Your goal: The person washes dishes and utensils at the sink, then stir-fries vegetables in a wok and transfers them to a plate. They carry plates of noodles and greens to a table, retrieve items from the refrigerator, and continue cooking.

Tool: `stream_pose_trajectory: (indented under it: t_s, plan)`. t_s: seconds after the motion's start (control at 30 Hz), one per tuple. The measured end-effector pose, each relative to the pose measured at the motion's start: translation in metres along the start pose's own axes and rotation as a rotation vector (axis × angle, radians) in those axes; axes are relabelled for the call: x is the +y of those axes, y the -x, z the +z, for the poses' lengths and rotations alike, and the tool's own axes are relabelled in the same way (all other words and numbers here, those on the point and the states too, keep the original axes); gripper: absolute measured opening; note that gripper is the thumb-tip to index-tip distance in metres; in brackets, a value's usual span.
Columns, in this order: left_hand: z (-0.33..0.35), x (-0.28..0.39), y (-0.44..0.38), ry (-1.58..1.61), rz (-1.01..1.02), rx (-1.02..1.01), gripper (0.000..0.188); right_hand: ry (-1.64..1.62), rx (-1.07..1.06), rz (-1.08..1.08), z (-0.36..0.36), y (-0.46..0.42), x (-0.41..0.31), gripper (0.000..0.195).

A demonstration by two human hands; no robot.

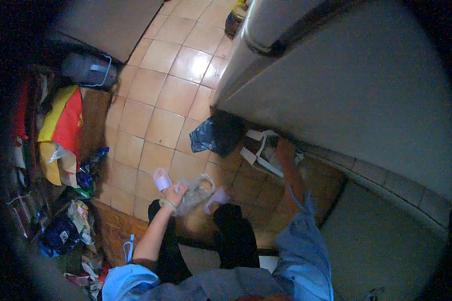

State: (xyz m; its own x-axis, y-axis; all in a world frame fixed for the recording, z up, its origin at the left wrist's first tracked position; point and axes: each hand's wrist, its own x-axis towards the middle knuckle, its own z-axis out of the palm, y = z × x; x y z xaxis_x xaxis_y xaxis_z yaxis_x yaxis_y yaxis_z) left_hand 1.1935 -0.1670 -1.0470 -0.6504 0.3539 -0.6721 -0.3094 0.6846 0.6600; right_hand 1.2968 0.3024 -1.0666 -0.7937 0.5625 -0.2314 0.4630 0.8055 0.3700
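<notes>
My left hand [175, 195], with a pale bangle on the wrist, holds a clear plastic bag [196, 193] that hangs over the floor between my slippers. My right hand [286, 150] reaches down into an open white cardboard box [254, 156] in the shadow by the wall. Its fingers are too dark to make out, and what lies inside the box is unclear. A dark plastic bag [218, 133] lies on the tiles just left of the box. Lilac slippers [161, 180] are on my feet.
A wall corner [215, 103] juts out ahead on the right. Along the left stand a grey bin [86, 69] with a light handle, a yellow and red bag [66, 124] and a heap of mixed bags [66, 229]. Tiled floor [162, 128] runs between.
</notes>
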Motion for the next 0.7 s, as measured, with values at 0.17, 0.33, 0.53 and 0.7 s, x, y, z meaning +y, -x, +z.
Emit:
stream_pose_trajectory:
  t_s: [0.17,0.33,0.53,0.7]
  plan:
    - [0.009,-0.02,-0.015,-0.059,-0.028,-0.006,0.027,-0.006,-0.028,-0.011,0.009,-0.007,-0.002,0.024]
    - [0.0,0.005,-0.005,0.03,-0.066,-0.041,0.024,-0.001,-0.049,-0.021,0.014,-0.013,-0.006,0.025]
    - [0.001,0.005,-0.003,0.11,-0.076,-0.048,0.024,-0.043,-0.089,-0.004,0.019,-0.024,-0.011,0.025]
    - [0.009,-0.024,-0.008,0.169,-0.083,-0.017,0.023,-0.169,-0.138,0.018,0.023,-0.031,-0.022,0.025]
